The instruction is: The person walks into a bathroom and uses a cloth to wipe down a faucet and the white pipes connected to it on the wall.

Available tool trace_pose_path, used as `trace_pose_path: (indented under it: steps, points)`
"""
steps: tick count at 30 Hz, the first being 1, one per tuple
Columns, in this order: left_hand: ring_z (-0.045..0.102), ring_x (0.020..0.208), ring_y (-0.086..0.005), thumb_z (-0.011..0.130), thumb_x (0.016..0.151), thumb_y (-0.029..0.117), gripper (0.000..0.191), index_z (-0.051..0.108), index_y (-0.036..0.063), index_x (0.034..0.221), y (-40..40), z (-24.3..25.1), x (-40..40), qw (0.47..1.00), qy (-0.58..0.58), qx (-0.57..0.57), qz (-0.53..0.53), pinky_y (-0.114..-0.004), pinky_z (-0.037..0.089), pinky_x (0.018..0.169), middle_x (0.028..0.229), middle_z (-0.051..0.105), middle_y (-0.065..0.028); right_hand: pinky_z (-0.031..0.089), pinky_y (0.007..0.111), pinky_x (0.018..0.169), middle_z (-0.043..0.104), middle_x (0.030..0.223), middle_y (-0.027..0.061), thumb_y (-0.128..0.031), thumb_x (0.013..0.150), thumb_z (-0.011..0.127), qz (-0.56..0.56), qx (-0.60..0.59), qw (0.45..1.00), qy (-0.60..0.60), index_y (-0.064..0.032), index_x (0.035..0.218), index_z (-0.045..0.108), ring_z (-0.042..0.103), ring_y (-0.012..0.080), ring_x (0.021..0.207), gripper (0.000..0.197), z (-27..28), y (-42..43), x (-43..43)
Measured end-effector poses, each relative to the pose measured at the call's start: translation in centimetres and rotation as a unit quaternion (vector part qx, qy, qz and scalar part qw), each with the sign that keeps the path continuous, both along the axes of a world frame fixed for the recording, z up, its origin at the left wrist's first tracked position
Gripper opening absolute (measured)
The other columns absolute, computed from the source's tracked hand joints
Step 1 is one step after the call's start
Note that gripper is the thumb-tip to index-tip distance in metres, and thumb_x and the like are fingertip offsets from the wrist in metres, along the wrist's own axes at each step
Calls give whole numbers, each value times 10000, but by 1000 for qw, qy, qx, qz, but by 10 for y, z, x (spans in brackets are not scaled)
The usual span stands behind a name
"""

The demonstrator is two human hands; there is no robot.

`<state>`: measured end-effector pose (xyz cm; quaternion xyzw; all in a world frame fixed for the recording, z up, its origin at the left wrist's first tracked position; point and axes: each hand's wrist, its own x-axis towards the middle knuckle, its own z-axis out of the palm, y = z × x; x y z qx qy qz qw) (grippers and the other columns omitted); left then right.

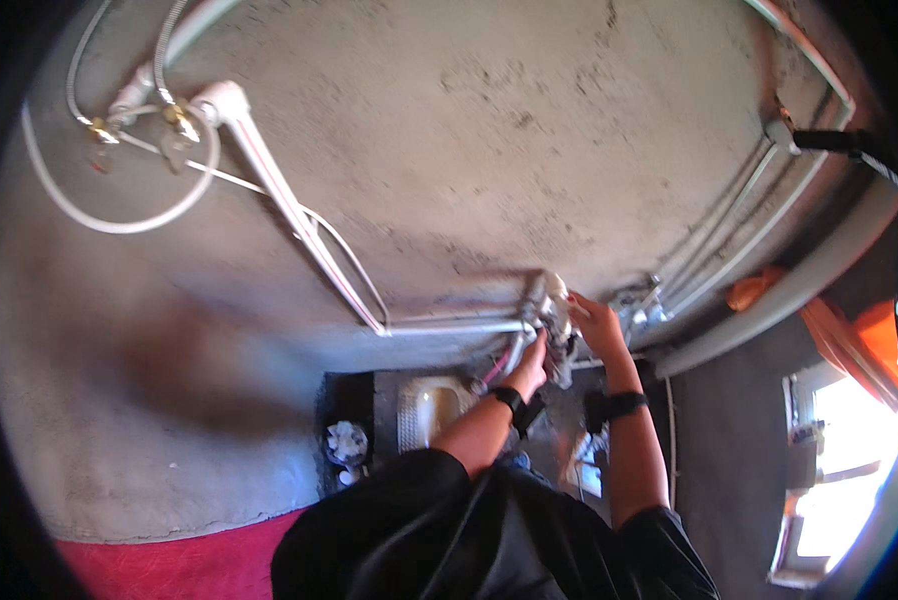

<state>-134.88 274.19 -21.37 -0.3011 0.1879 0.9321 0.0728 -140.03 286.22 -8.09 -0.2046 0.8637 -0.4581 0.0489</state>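
Both my hands are at a cluster of white pipe fittings (pixel 554 300) low on the grey cement wall. My left hand (pixel 533 367) is against the lower left side of the cluster, beside a bent white pipe and a pink hose (pixel 497 367). My right hand (pixel 597 324) reaches to the upper right side of the fittings, fingers bent around a small pale part that is too blurred to name. The left fingers are partly hidden, and whether they grip anything does not show. A long white pipe (pixel 456 328) runs left from the cluster along the wall.
A squat toilet (pixel 438 409) lies below, beside a bin of crumpled white paper (pixel 346 442). Brass valves (pixel 181 124) with hoses are at the upper left. More pipe fittings (pixel 644 304) sit right of my hands. Orange cloth (pixel 839 337) hangs near a window (pixel 843 472).
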Motion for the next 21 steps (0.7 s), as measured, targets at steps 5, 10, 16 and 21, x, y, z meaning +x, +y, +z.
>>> trace_pose_path:
  steps: [5, 10, 16, 21]
  points:
    - [641, 932, -241, 540, 929, 386, 350, 576, 105, 1136, -26, -4, -9, 996, 81, 30, 4, -451, 498, 853, 1064, 660, -85, 489, 317, 748, 670, 915, 201, -219, 843, 650, 6, -9, 999, -34, -131, 1180, 633, 644, 136, 849, 349, 21, -23, 8]
    - [634, 961, -250, 515, 947, 369, 351, 565, 68, 1122, -8, -1, -1, 995, 77, 49, -42, -427, 486, 870, 1047, 663, -94, 500, 329, 751, 682, 901, 177, -214, 841, 654, -8, -19, 1000, -16, -151, 1177, 637, 674, 207, 847, 342, 17, -17, 9]
    - [596, 1013, -258, 534, 927, 410, 368, 549, 138, 1174, -4, 6, -6, 997, 46, 36, -45, -518, 444, 892, 1125, 623, -66, 509, 308, 696, 683, 800, 154, -213, 844, 651, 5, -58, 997, -44, -152, 1166, 648, 662, 151, 744, 328, -1, -8, -3]
    - [610, 978, -266, 482, 960, 410, 379, 527, 120, 1200, -2, 1, -18, 999, 22, -21, -17, -511, 481, 846, 1093, 621, -90, 499, 225, 731, 667, 896, 33, -144, 909, 606, 40, -24, 994, -104, -66, 1236, 593, 606, 78, 815, 336, 7, -8, -5]
